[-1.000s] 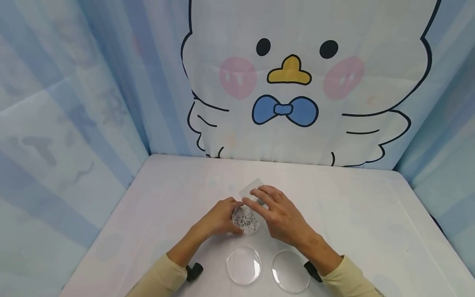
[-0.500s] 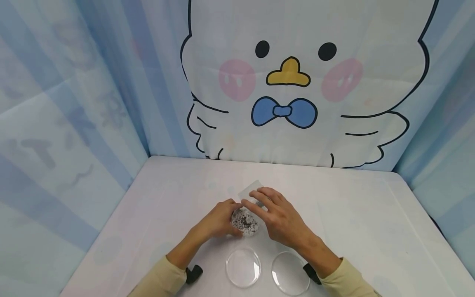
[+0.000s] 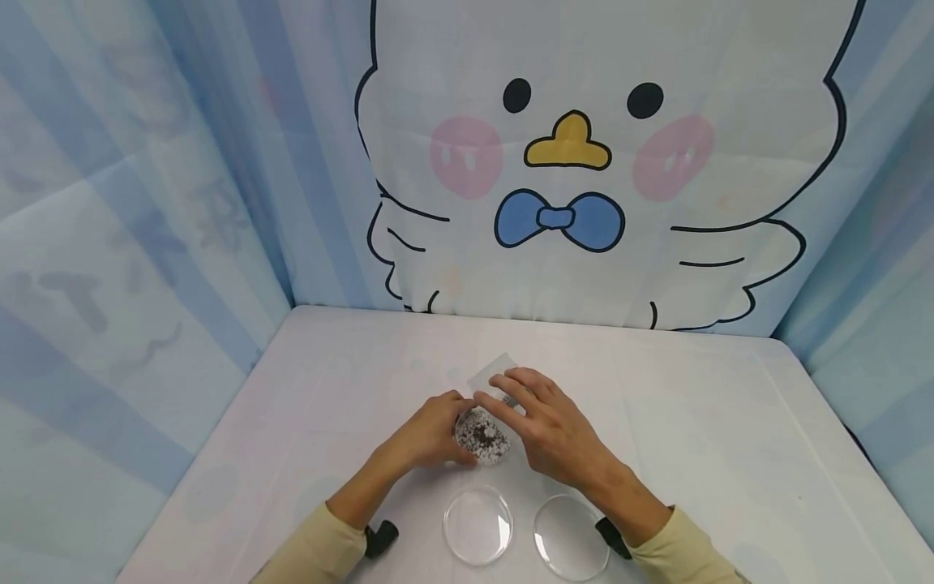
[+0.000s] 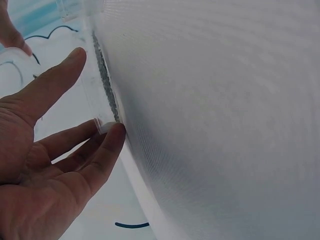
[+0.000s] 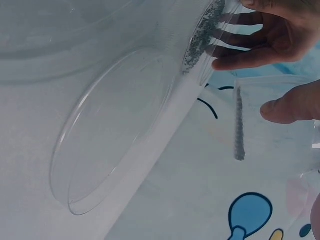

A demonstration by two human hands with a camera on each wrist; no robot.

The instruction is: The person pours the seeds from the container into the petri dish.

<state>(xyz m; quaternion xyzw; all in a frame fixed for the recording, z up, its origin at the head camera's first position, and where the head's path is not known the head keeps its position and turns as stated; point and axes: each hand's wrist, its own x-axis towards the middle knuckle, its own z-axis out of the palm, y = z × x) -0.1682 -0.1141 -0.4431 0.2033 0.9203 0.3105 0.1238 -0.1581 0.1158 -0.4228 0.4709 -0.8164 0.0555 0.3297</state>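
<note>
In the head view a round petri dish [image 5: 205,74] sits mid-table, and black and white granules [image 3: 483,436] cover its bottom, with a dark patch in the middle. My left hand [image 3: 434,430] holds the dish from the left; thumb and fingers go round its edge, as the left wrist view also shows. Above and beyond the dish my right hand [image 3: 558,426] grips a clear, square-edged plastic container [image 3: 493,373]. Dark granules lie in a band along one side of that container in the right wrist view, where my thumb [image 5: 287,107] presses on its face. My right fingers are mostly hidden there.
Two clear round dishes or lids, a left one [image 3: 446,527] and a right one [image 3: 536,539], lie on the white table [image 3: 693,438] nearer me. The right one is close to my right wrist. A curtain with a cartoon bird [image 3: 606,284] rises behind the table.
The dark patch among the granules in the petri dish has grown clearer and darker at the middle. Both hands stay almost in place.
</note>
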